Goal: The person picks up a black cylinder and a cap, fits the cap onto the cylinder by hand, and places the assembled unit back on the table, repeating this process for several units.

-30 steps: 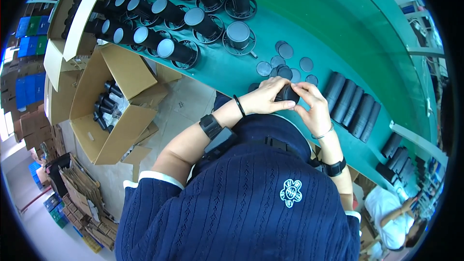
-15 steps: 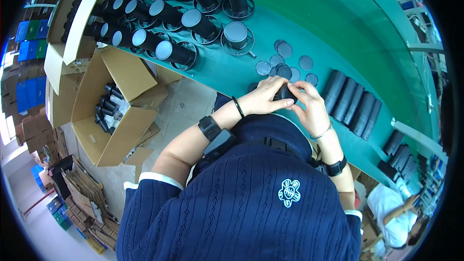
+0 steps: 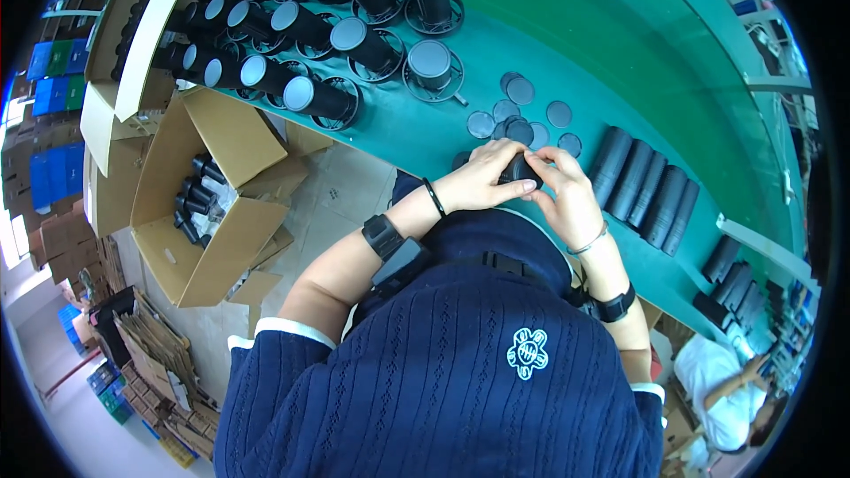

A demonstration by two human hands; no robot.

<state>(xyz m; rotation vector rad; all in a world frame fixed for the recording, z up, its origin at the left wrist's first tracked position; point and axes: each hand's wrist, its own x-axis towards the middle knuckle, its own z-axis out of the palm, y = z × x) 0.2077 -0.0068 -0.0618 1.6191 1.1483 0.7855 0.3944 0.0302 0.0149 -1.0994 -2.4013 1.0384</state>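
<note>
Green bench (image 3: 500,49) filling background. Black cylindrical part (image 3: 521,169) sitting between hands, near bench's edge: left hand (image 3: 481,179) clamping it, right hand (image 3: 571,199) pressing fingertips against it. Dark discs (image 3: 559,113) lying just beyond. Navy shirt (image 3: 398,345) bearing white flower-shaped emblem (image 3: 528,354), inner marks too small for reading.

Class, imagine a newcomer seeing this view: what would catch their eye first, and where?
Probably the crowd of black cylinders across the green table's upper left. Then, at its near edge, the left grip holds a dark round piece that the right grip touches, loose discs just beyond. At left, an open cardboard box holds black parts.
</note>
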